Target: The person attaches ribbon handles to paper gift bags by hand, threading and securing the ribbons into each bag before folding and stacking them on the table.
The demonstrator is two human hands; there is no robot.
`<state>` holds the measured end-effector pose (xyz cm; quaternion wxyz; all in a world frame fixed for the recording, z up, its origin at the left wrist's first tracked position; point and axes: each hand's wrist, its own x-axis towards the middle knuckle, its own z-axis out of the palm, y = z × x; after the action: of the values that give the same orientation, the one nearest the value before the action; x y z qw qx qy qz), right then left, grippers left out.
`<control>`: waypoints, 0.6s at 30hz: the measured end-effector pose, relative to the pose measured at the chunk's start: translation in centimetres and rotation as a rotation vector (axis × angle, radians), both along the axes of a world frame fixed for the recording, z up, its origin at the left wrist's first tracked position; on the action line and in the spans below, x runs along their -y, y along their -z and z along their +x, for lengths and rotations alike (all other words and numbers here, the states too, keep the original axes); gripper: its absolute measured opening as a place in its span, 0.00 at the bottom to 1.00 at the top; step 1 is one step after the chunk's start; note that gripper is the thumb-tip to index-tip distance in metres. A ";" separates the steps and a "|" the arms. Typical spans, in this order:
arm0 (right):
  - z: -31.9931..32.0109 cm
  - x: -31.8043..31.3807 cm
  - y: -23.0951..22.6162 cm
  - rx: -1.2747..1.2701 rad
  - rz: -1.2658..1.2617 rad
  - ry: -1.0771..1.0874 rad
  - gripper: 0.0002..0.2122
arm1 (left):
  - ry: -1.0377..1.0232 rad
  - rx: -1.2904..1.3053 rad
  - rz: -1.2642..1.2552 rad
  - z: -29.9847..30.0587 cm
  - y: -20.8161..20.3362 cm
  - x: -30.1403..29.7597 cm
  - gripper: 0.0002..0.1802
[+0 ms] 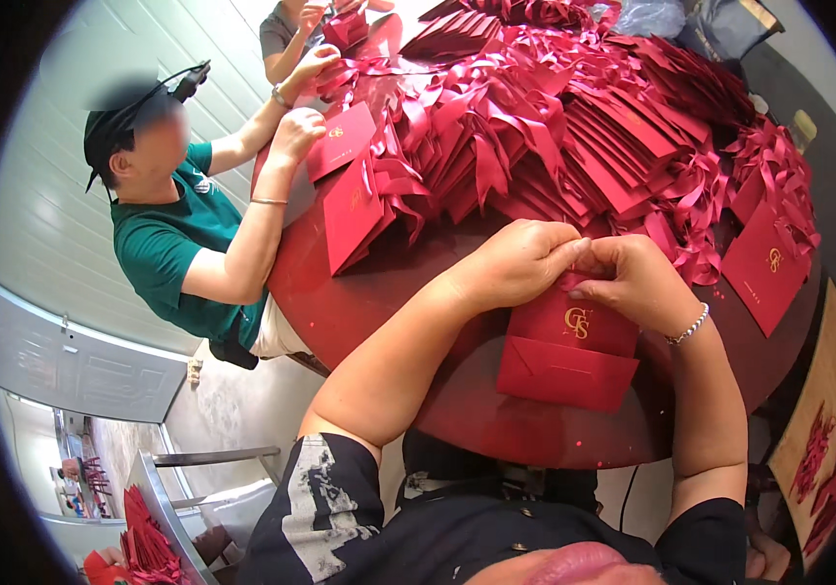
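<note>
A flat, folded red paper gift bag (574, 366) with a gold emblem lies in front of me near the table's front edge, its folded bottom toward me. At its far edge my left hand (525, 261) and my right hand (644, 283) meet, thumbs and forefingers pinched together. Between them shows a bit of red ribbon (570, 280); my fingers hide most of it. Both hands are closed on the ribbon, and my right hand also covers the bag's upper right corner.
Heaps of ribboned red bags (613, 146) cover the far part of the round red table (330, 292). One bag (767, 268) lies at the right. A co-worker in green (174, 234) handles bags at the left; another person (286, 39) sits beyond. A wooden board (823, 409) with ribbons stands lower right.
</note>
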<state>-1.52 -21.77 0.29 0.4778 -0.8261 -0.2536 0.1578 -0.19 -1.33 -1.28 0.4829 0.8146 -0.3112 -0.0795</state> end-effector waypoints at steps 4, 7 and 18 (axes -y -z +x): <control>-0.4 -0.2 0.2 -0.119 0.137 0.073 0.05 | 0.036 -0.053 -0.020 -0.2 -0.1 0.1 0.13; 0.4 0.6 0.8 0.105 0.017 0.089 0.04 | 0.011 0.011 -0.121 -0.2 0.5 0.4 0.12; 1.8 2.2 0.2 -0.173 0.244 -0.163 0.14 | -0.042 0.017 0.016 0.6 0.1 -0.3 0.13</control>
<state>0.32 -23.93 0.08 0.5803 -0.7219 -0.2950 0.2347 0.43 -1.00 -1.35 0.4753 0.8254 -0.2976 -0.0647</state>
